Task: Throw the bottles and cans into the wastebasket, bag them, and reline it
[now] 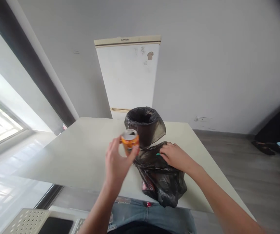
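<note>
My left hand (117,162) is closed around an orange drink can (129,140), held upright above the white table (81,152). Just behind the can stands a small bin lined with a black bag (145,125), its mouth open. My right hand (174,156) rests on a filled black garbage bag (161,182) lying at the table's near edge, fingers curled onto the plastic beside a small green object (158,154). Something red shows through the bag's lower left side.
A white fridge (129,74) stands against the wall behind the table. A window is at the left. A perforated white stool with a dark phone (54,225) sits at bottom left. Another person's legs and shoes (269,148) are at the far right.
</note>
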### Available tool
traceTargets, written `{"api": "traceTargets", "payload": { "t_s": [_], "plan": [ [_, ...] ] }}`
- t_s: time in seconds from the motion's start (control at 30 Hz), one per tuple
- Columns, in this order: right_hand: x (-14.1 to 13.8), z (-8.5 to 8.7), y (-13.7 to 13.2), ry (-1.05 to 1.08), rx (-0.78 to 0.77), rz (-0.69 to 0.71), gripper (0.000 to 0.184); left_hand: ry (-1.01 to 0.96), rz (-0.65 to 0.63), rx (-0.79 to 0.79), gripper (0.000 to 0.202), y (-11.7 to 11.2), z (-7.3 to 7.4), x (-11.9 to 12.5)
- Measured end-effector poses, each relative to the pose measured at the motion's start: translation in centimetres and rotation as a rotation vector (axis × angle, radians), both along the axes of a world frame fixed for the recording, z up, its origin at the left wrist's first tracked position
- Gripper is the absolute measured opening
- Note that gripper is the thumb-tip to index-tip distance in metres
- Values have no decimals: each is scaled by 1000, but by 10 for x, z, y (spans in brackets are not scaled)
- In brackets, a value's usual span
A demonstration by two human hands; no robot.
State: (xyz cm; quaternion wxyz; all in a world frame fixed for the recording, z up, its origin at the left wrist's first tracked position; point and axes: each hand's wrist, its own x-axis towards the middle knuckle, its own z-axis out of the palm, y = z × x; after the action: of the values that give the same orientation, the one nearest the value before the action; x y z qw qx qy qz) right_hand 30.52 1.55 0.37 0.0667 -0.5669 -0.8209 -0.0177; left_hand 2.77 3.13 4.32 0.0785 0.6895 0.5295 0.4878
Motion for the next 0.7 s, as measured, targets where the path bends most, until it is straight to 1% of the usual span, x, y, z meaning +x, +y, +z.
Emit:
{"api": "traceTargets", "payload": {
  "t_s": [0.07, 0.1, 0.13, 0.2, 0.27, 0.33, 0.37, 0.43, 0.53, 0.6, 0.7],
  "plan": [
    [-1, -1, -6, 89, 58, -16, 19, -62, 178, -30, 51, 22, -6, -36],
    [-1, -2, -9, 154, 103, -27, 19, -72, 240, -70, 50, 37, -13, -54],
    [0, -5, -12, 232, 162, -37, 20, -74, 276, -106, 48, 53, -21, -70],
    [5, -13, -17, 416, 324, -63, 21, -64, 298, -196, 50, 85, -41, -96],
    [16, -26, -22, 585, 508, -105, 19, -73, 318, -267, 56, 112, -62, -115],
    [33, -42, -25, 689, 656, -167, 18, -67, 332, -301, 58, 129, -80, -126],
    [43, -50, -26, 712, 694, -205, 20, -60, 339, -311, 57, 135, -86, -130],
    [61, -65, -27, 734, 695, -286, 27, -40, 353, -333, 57, 143, -96, -136],
    [80, -86, -25, 766, 598, -403, 36, -11, 375, -366, 54, 150, -103, -138],
    [86, -97, -21, 778, 536, -456, 40, -21, 381, -400, 54, 153, -104, -137],
    [89, -110, -15, 763, 494, -478, 44, -49, 366, -437, 57, 155, -101, -135]
  ]
}}
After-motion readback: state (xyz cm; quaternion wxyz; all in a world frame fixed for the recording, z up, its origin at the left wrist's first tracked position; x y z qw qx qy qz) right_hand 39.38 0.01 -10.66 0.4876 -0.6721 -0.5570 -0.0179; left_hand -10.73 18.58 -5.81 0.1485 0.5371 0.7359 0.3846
